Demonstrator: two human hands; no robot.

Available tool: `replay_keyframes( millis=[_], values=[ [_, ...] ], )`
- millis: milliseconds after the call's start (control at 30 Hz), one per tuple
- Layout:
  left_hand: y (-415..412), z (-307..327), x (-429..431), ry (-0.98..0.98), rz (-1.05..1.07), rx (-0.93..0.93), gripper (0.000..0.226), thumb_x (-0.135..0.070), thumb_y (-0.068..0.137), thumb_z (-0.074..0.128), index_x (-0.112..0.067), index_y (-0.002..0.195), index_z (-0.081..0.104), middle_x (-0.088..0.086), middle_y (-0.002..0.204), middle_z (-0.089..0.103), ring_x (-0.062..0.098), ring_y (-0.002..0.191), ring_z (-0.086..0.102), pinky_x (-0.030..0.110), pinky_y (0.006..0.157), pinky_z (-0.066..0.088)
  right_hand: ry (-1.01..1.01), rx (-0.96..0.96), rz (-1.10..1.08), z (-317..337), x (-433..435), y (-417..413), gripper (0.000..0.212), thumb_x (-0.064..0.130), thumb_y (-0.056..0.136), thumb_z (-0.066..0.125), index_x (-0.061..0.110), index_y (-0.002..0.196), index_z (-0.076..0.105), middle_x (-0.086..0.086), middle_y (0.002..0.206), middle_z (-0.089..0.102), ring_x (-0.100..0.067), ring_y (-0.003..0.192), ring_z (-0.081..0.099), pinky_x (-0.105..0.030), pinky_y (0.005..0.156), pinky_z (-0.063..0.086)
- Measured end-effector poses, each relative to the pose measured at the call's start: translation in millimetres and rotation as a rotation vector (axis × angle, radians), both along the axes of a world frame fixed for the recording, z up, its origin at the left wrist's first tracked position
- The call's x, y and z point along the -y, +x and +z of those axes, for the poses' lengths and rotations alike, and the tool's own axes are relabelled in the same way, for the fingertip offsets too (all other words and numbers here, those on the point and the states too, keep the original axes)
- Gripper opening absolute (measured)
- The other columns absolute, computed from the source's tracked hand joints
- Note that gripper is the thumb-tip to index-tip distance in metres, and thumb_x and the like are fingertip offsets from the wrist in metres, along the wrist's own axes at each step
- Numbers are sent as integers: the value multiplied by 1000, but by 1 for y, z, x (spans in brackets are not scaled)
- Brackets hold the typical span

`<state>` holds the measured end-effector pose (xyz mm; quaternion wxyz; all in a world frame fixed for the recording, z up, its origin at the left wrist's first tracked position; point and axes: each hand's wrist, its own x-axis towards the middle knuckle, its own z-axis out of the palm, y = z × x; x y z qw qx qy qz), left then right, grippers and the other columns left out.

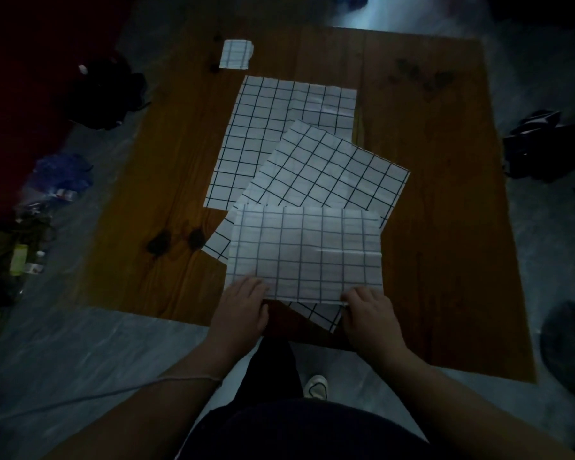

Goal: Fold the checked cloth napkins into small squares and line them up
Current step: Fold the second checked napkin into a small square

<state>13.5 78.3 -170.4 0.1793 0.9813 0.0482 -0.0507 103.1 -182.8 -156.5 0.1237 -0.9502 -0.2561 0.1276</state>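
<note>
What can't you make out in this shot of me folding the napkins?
Head view:
- Lowest napkin: mostly covered by the front napkin.
- Front napkin's near corners: under the left hand and right hand.
- Floor clutter, left: too dark.
- Folded square: layers too small.

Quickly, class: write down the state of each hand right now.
Left hand: grips the near edge of the front napkin.
Right hand: pinches the same napkin's near edge.
</note>
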Motion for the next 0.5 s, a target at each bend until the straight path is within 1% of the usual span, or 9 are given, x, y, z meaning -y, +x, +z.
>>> replay_keyframes(
  millis=[67, 100, 133, 200, 300, 433, 500],
  values=[
    [18, 4, 10, -50, -47, 5, 31, -11, 83, 69, -12, 114, 66, 7, 112, 64, 26, 109, 58, 42, 96, 51, -18, -75, 71, -1, -15, 11, 21, 25, 92, 59, 24, 113, 61, 4, 112, 59, -19, 106, 54, -33, 89, 41],
    [25, 6, 14, -70, -61, -11, 28, -11, 84, 68, -12, 112, 67, 7, 109, 64, 26, 104, 58, 41, 91, 52, -39, -102, 100, -2, -20, 16, 21, 27, 93, 57, 26, 114, 60, 4, 114, 58, -18, 107, 53, -32, 88, 40],
    [32, 7, 19, -88, -69, -38, 25, -12, 87, 65, -12, 112, 66, 7, 109, 64, 26, 104, 56, 40, 90, 50, -58, -113, 122, -4, -24, 19, 20, 29, 95, 55, 26, 114, 59, 4, 114, 58, -19, 106, 52, -31, 85, 38],
    [42, 7, 25, -94, -89, -83, 20, -17, 91, 61, -14, 111, 63, 6, 111, 61, 25, 106, 53, 37, 91, 46, -66, -114, 135, -6, -27, 21, 16, 31, 95, 54, 26, 110, 58, 3, 111, 57, -20, 104, 52, -31, 80, 32],
    [49, 4, 31, -59, -122, -118, 16, -23, 93, 59, -18, 108, 60, 3, 111, 59, 23, 107, 50, 34, 90, 42, -62, -111, 139, -8, -27, 22, 13, 33, 95, 56, 27, 106, 58, 4, 108, 56, -20, 101, 51, -33, 82, 35],
    [48, -1, 33, -23, -152, -163, 22, -29, 91, 60, -19, 111, 59, 2, 114, 59, 24, 109, 49, 37, 94, 42, -62, -124, 131, -8, -27, 23, 9, 32, 95, 55, 27, 102, 58, 5, 104, 55, -19, 98, 50, -31, 77, 29],
    [47, 0, 34, -15, -152, -156, 24, -30, 91, 60, -19, 112, 58, 3, 115, 59, 24, 109, 49, 38, 96, 42, -52, -128, 123, -8, -28, 23, 8, 30, 94, 56, 26, 100, 59, 4, 102, 56, -19, 97, 50, -31, 77, 29]
  ],
)
